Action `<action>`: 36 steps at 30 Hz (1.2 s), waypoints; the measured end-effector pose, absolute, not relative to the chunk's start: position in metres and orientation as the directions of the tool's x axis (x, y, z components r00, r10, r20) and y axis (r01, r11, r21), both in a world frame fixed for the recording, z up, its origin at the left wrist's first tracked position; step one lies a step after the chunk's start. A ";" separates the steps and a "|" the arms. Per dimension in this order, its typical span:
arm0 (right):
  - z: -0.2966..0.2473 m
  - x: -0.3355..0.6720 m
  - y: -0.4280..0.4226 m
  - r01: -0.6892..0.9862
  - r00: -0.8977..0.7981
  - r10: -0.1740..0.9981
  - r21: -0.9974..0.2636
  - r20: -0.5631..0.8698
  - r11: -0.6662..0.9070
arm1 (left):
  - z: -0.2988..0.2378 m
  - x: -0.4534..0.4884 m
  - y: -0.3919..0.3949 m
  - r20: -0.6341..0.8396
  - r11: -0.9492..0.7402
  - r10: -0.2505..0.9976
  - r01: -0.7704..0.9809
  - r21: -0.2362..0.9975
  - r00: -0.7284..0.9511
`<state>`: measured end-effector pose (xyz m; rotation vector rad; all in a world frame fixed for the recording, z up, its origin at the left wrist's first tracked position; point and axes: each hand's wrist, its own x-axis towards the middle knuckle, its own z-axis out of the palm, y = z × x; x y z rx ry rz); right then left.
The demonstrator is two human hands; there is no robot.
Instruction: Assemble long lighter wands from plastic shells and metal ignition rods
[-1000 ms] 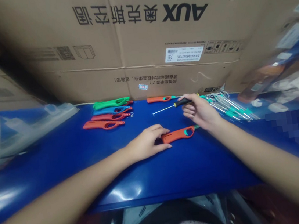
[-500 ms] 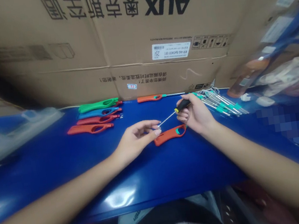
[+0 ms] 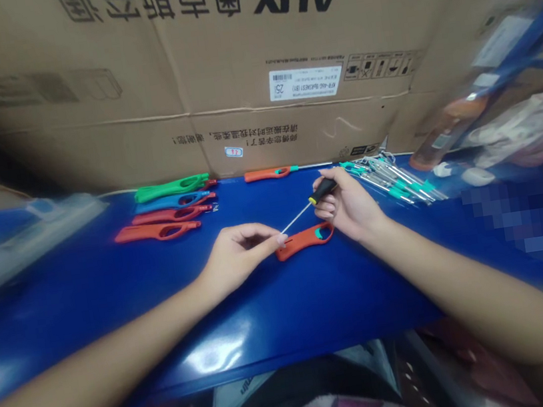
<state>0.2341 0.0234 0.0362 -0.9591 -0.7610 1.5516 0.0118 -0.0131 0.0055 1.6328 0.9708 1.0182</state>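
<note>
An orange lighter handle with a teal trigger [image 3: 304, 241] lies on the blue table [image 3: 111, 286] between my hands. My right hand [image 3: 350, 206] grips a black-and-yellow-handled screwdriver [image 3: 321, 191], its thin shaft slanting down left. The shaft's tip meets the pinched fingertips of my left hand [image 3: 238, 255], just above the handle's left end. Whether anything small sits in that pinch cannot be made out.
Green, blue and two red-orange handles [image 3: 166, 211] lie in a row at the back left. Another orange handle [image 3: 267, 174] lies by the big cardboard box [image 3: 242, 66]. Several teal-tipped metal rods [image 3: 394, 179] are piled at the right. Clear plastic bags flank both sides.
My right hand picked the screwdriver up off the table and brought its tip down to my left fingers. My left hand let go of the orange handle and pinched at the tip.
</note>
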 end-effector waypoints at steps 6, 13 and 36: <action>0.036 0.232 0.021 -0.458 -0.048 0.983 -0.870 -0.178 -0.181 | 0.002 0.011 -0.015 0.312 -0.410 0.876 0.227 0.883 0.369; 0.037 0.233 0.023 -0.471 -0.077 0.976 -0.855 -0.206 -0.218 | 0.003 0.011 -0.014 0.342 -0.446 0.856 0.219 0.868 0.388; 0.036 0.233 0.019 -0.384 -0.031 0.995 -0.918 -0.097 -0.102 | 0.005 0.011 -0.015 0.376 -0.528 0.807 0.272 0.804 0.456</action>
